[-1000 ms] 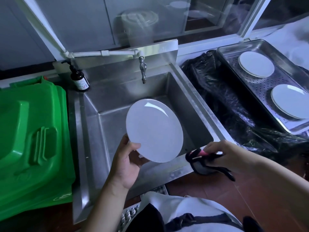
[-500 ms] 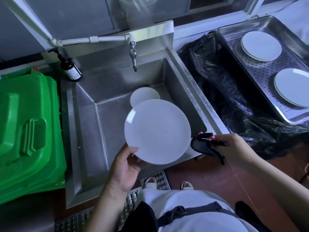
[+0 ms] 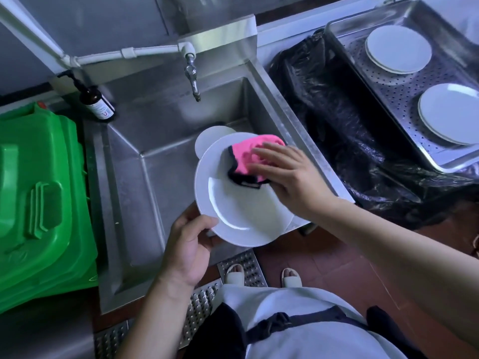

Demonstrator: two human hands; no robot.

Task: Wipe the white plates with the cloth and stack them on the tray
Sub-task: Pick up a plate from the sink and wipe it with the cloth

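Over the front of the steel sink (image 3: 160,182) my left hand (image 3: 189,244) grips a white plate (image 3: 241,218) by its near-left rim, face up. My right hand (image 3: 290,177) presses a pink cloth with black edging (image 3: 246,159) flat onto the plate's far right part, fingers spread. Another white plate (image 3: 210,137) lies in the sink behind it, mostly hidden. At the right, the perforated steel tray (image 3: 388,81) holds two stacks of white plates, one far (image 3: 399,47) and one near (image 3: 448,112).
A tap (image 3: 193,79) hangs over the sink, and a dark soap bottle (image 3: 97,101) stands at its back left corner. A green plastic bin (image 3: 39,198) sits at the left. A black bag (image 3: 337,120) lies between sink and tray. My feet stand on a metal floor grate (image 3: 246,268).
The plate has been turned face up. My right hand moved left from beside the plate and spread the bunched cloth onto it. The view tilted further down.
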